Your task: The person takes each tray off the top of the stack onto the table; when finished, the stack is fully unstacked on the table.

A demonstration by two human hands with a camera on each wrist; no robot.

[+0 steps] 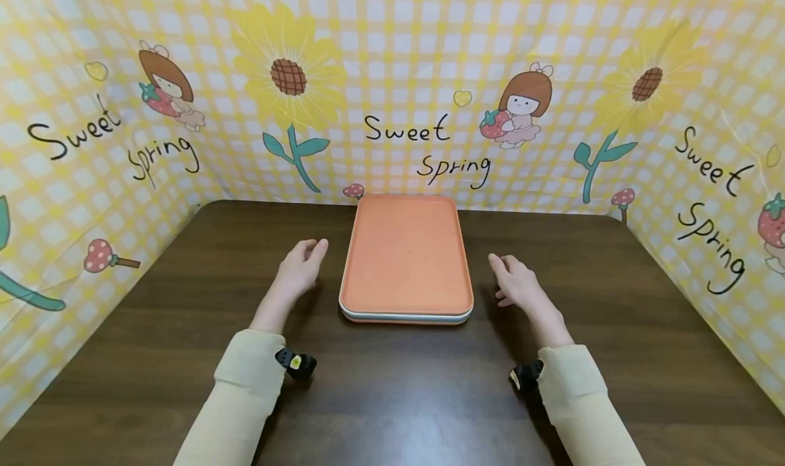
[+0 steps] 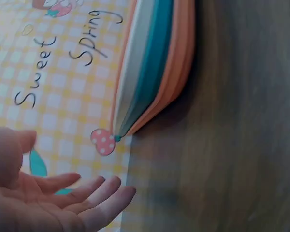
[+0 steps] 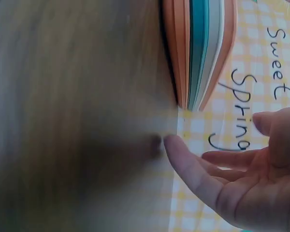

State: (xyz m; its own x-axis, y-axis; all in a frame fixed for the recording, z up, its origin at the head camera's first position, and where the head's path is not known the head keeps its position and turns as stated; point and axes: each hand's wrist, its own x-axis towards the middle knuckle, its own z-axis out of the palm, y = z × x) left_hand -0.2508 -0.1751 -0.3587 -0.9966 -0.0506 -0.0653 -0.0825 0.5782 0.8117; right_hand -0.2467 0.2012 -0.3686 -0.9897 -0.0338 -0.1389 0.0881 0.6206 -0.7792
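A stack of rectangular trays (image 1: 406, 258) lies on the dark wooden table, an orange one on top. In the left wrist view the stack's side shows orange, white and teal edges (image 2: 152, 58); the right wrist view shows the same colours along its other side (image 3: 199, 53). To the left of the stack my left hand (image 1: 300, 270) hovers apart from it, fingers loosely bent and holding nothing. My right hand (image 1: 517, 282) is on the opposite side, also apart from the trays, with relaxed fingers and nothing in them.
The brown table (image 1: 392, 391) stretches around the stack. A yellow checked cloth (image 1: 392, 64) with printed flowers and lettering rises behind the table and along both sides. Each wrist wears a small black camera, such as the left one (image 1: 297, 364).
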